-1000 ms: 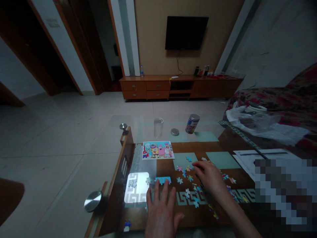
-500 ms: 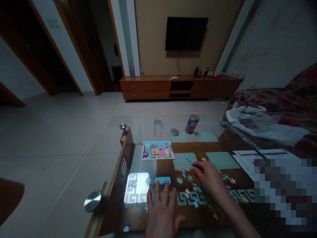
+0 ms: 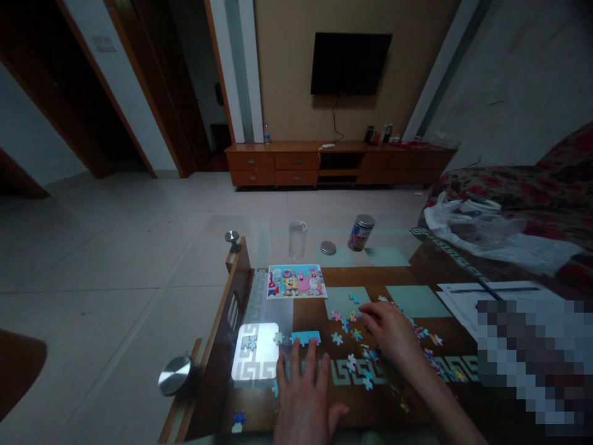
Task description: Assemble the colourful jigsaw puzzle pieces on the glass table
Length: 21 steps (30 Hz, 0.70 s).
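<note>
At the far left edge of the glass-topped desk [image 3: 241, 290] we saw a round metal knob [image 3: 175, 374], and just right of it a bright reflection with a single pale puzzle piece [image 3: 249, 343] lying in it. Our left hand [image 3: 303, 395] lay flat on the glass, its fingers [image 3: 309, 357] spread wide and holding nothing, the tips touching a short joined strip of blue pieces [image 3: 306, 337]. Beyond it, farther up the desk, lay the cartoon reference picture [image 3: 296, 281], with a clear glass [image 3: 297, 239], a loose lid [image 3: 328, 248] and a printed tin [image 3: 360, 232] behind. To the right, our right hand [image 3: 391, 334] rested palm down over the scattered loose pieces [image 3: 356, 361], its fingers curled narrow on them; we could not tell whether it held one. At the far right lay white papers [image 3: 463, 293].
</note>
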### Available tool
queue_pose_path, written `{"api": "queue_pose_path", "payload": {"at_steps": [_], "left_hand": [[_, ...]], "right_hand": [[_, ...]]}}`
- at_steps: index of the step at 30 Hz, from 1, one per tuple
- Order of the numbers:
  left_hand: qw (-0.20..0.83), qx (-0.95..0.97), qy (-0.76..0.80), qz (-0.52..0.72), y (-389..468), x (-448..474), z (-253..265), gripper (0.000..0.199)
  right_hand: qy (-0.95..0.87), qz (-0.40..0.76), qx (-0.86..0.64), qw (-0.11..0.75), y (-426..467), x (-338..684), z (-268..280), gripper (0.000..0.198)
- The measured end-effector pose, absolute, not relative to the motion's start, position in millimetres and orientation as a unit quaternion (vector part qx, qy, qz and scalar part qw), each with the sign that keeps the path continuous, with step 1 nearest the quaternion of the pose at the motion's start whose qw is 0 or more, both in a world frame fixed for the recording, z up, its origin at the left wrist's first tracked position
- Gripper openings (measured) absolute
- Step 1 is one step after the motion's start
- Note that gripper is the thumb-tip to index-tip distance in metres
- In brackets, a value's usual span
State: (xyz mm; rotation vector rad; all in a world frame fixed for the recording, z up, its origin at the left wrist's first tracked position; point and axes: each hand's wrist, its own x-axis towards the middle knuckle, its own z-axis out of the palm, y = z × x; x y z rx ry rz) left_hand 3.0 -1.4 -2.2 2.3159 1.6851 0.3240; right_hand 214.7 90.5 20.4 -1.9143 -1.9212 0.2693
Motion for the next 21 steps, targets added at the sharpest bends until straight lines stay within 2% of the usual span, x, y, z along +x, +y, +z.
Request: {"api": "queue_pose_path", "payload": {"at_steps": [21], "left_hand": [[0.124, 0.794, 0.587, 0.100, -2.2, 4.5, -2.4, 0.063]], "right_hand": [[-0.689, 0.097, -0.691, 0.199, 88.8, 212.5, 21.9, 0.021]]}}
